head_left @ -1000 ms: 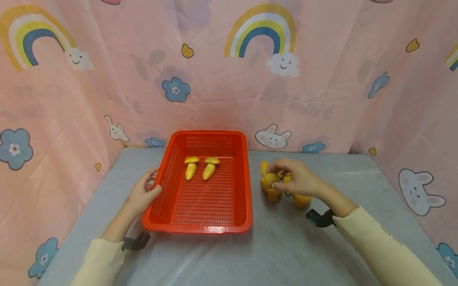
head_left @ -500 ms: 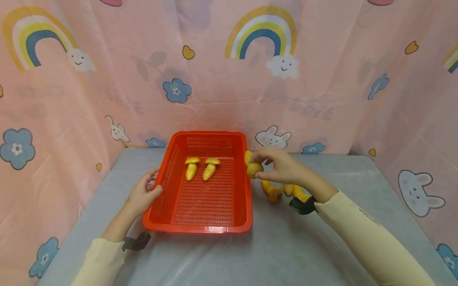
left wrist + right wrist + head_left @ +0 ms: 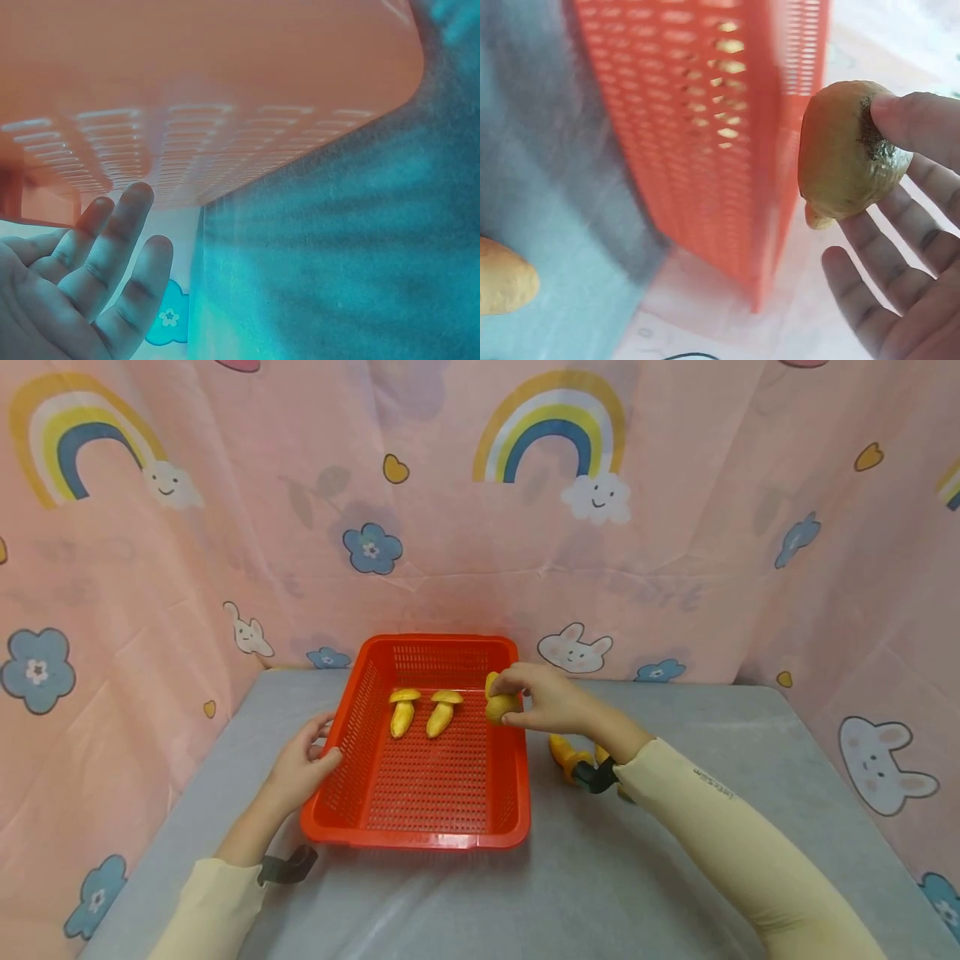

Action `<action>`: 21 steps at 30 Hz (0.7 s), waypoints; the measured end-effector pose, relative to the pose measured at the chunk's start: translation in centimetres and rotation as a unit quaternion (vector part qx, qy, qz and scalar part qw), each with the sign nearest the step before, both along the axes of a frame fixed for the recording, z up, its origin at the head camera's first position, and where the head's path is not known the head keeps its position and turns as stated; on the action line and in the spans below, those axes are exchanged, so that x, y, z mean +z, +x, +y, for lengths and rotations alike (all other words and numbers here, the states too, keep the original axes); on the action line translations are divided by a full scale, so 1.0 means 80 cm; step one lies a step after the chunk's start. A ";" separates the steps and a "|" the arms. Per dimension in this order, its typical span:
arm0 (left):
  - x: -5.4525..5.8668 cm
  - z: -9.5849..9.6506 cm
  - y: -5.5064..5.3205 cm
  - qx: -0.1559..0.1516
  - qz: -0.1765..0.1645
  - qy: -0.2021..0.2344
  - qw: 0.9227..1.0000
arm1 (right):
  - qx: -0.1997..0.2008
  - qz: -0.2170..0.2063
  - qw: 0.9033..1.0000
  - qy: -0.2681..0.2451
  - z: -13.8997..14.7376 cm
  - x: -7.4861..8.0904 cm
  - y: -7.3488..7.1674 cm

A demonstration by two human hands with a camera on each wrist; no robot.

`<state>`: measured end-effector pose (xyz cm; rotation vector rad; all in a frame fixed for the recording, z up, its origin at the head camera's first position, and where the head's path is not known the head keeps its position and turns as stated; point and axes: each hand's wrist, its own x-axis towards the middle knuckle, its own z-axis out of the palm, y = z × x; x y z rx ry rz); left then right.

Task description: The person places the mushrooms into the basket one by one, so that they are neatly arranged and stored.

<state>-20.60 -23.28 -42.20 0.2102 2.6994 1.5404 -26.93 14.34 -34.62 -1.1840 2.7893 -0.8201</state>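
In the head view my right hand (image 3: 547,700) pinches a yellow mushroom (image 3: 502,708) above the right side of a red plastic basket (image 3: 416,840). The right wrist view shows the mushroom's rounded cap (image 3: 840,154), dark-speckled on top, between thumb and fingertips. Two yellow mushrooms (image 3: 402,718) (image 3: 440,718) lie side by side on the basket floor. My left hand (image 3: 300,768) is at the basket's left rim with its thumb at the edge. The left wrist view shows loosely extended fingers (image 3: 120,251) close to the outer slotted wall; whether they touch it cannot be told.
More yellow mushrooms (image 3: 564,753) lie on the grey table (image 3: 450,902) right of the basket, partly hidden by the right wrist and its black camera mount (image 3: 596,775). A pink patterned curtain (image 3: 450,585) stands behind the table and along its sides.
My right hand has lifted a mushroom from the group on the table and carried it left, over the basket's right rim. The left hand has stayed by the basket.
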 end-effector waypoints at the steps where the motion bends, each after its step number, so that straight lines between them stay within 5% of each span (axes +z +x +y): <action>1: 0.000 0.000 0.000 0.000 0.001 -0.001 1.000 | -0.001 0.004 1.000 0.007 -0.002 -0.002 -0.003; 21: -0.001 0.000 0.000 0.002 0.002 -0.002 1.000 | 0.020 0.009 0.998 0.059 -0.033 -0.044 -0.047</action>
